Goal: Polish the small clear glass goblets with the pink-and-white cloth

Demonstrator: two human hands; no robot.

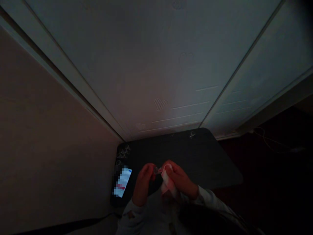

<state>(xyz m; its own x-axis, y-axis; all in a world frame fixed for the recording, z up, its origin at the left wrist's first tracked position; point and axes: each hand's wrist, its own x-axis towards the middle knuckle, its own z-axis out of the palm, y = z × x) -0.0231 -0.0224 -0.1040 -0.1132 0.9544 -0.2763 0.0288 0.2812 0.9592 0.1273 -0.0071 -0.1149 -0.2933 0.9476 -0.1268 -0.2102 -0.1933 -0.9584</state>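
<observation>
Small clear piece (156,170) sat over near side of table (195,156), your left hand (146,172) pinching it, right hand (177,175) clamped on soft cloth (167,183) beside it. Piece looked light, stiff, slippery, maybe fragile; edges suited grip.

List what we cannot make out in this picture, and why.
All in the head view:
Small clear item: full shape, partly covered by the left hand.
Pale cloth: the part behind the right hand.
Phone: screen text, masked by blocky pixels.
Clear pieces at the table's corner: exact number, too small and dark.
Left sleeve: remainder, cut off by the bottom edge.
</observation>
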